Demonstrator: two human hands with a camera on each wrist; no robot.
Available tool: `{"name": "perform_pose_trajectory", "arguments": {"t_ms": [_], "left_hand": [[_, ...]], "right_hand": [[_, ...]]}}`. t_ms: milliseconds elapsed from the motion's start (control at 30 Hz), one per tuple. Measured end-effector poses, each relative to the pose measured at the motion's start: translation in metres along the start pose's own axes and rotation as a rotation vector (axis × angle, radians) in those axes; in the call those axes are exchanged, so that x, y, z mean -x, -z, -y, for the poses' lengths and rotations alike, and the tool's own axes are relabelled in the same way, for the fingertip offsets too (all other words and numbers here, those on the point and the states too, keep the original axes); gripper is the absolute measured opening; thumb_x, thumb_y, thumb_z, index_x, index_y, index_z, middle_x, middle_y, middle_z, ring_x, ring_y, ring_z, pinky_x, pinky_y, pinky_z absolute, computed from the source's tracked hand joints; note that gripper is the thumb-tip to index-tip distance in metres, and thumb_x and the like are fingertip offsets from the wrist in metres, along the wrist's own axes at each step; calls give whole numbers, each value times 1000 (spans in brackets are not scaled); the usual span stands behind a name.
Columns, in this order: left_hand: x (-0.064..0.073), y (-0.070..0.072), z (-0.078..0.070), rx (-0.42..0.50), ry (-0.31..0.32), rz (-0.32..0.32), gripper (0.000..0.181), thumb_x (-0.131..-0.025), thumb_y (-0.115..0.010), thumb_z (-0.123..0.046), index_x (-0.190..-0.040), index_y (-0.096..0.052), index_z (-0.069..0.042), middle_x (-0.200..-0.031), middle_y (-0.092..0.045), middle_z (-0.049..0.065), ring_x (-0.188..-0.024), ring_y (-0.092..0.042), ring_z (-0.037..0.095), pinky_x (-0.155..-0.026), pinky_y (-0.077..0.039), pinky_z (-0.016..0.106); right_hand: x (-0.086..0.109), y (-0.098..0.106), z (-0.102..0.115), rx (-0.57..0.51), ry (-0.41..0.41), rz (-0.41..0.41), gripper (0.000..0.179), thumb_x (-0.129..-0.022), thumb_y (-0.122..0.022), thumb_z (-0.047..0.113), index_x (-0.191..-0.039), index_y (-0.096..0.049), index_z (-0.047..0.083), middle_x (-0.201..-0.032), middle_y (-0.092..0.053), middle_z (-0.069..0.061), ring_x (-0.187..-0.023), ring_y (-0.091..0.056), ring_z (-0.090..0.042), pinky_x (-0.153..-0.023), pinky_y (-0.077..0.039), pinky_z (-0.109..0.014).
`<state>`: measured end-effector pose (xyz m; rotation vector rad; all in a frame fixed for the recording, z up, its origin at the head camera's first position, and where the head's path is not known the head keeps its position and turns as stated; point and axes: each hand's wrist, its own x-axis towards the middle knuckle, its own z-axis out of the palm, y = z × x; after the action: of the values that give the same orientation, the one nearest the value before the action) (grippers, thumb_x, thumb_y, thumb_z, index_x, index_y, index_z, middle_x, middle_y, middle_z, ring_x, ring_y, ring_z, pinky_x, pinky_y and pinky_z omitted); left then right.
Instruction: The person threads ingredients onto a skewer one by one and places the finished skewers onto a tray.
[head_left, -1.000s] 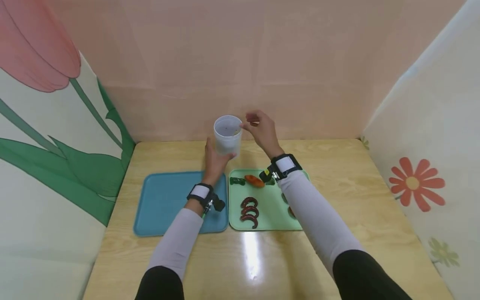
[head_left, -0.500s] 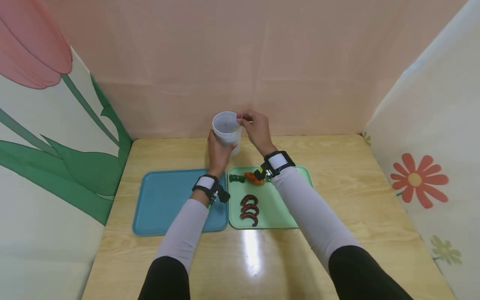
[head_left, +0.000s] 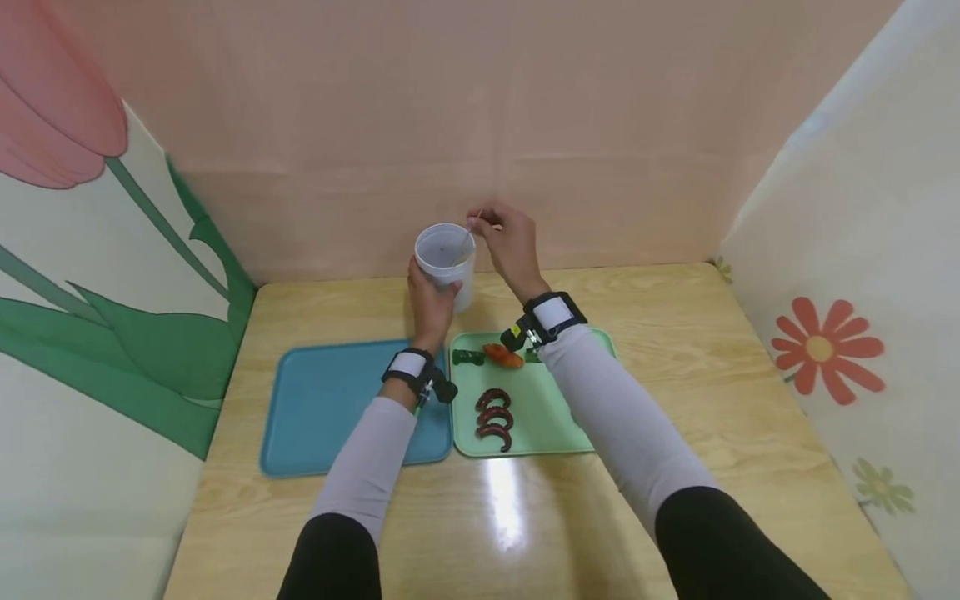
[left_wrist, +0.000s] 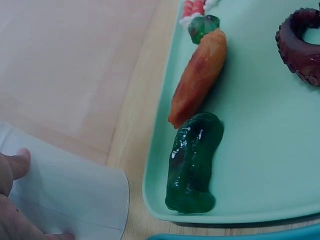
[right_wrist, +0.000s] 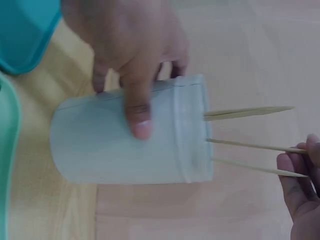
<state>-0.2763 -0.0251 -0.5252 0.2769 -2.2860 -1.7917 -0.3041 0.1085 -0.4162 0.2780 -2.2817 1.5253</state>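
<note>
My left hand [head_left: 431, 304] grips a white plastic cup [head_left: 461, 287], fingers on one side and thumb on the other. At the cup's rim, my right hand [head_left: 513, 248] pinches a thin wooden skewer. In the right wrist view, several skewers [right_wrist: 250, 113] stick out of the cup [right_wrist: 130, 145]; the fingertips of the right hand [right_wrist: 305, 185] are at the middle skewer [right_wrist: 260, 146], and a second one ends beside them. Close by in the left wrist view, the cup's base stands near the green tray's edge.
On the light green tray [head_left: 540, 425] lie dark red curled tentacles [head_left: 495, 419], an orange piece [head_left: 503, 356], and glossy green pieces [left_wrist: 192, 165]. A red-and-white piece [left_wrist: 194, 9] shows at its far end. A blue tray [head_left: 330, 417] adjoins it on the wooden table [head_left: 675, 375].
My right hand has moved left to the cup's rim, taken a skewer between its fingertips and lifted slightly. The left hand keeps its hold on the cup, which has shifted little.
</note>
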Motion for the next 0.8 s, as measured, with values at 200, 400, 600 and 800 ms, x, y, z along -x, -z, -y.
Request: {"name": "perform_pose_trajectory", "arguments": {"t_ms": [200, 400, 600, 800], "left_hand": [[-5, 6, 6, 2, -5, 4, 96, -88, -79, -9, -162, -18, -13, -158, -37, 20, -148, -38, 34, -125, -30, 43], [-15, 14, 12, 13, -11, -10, 96, -88, -79, -7, -162, -18, -13, -158, -36, 19, -149, -38, 34, -124, -31, 43], [-12, 32, 5, 68, -18, -60, 82, -94, -64, -1, -161, -18, -3, -165, -29, 20, -154, -30, 32, -127, -27, 42], [26, 80, -38, 202, -278, -120, 49, -108, -44, -8, -156, -34, -3, -159, -46, 13, -148, -43, 18, -122, -35, 37]], "right_hand": [[-1, 11, 25, -115, 97, -126, 15, -94, -74, 14, -101, -75, 1, -98, -76, -14, -87, -73, -22, -82, -61, -26], [-5, 28, 57, -197, 217, -251, 19, -94, -73, 16, -103, -72, -2, -97, -73, -12, -84, -71, -15, -82, -62, -28], [6, 52, 88, -343, 304, -313, 11, -93, -72, 3, -101, -71, -4, -95, -71, -11, -82, -71, -18, -82, -62, -33], [42, 70, 101, -386, 391, -233, 8, -90, -72, -7, -98, -71, -7, -94, -74, -8, -81, -74, -19, -77, -63, -35]]}}
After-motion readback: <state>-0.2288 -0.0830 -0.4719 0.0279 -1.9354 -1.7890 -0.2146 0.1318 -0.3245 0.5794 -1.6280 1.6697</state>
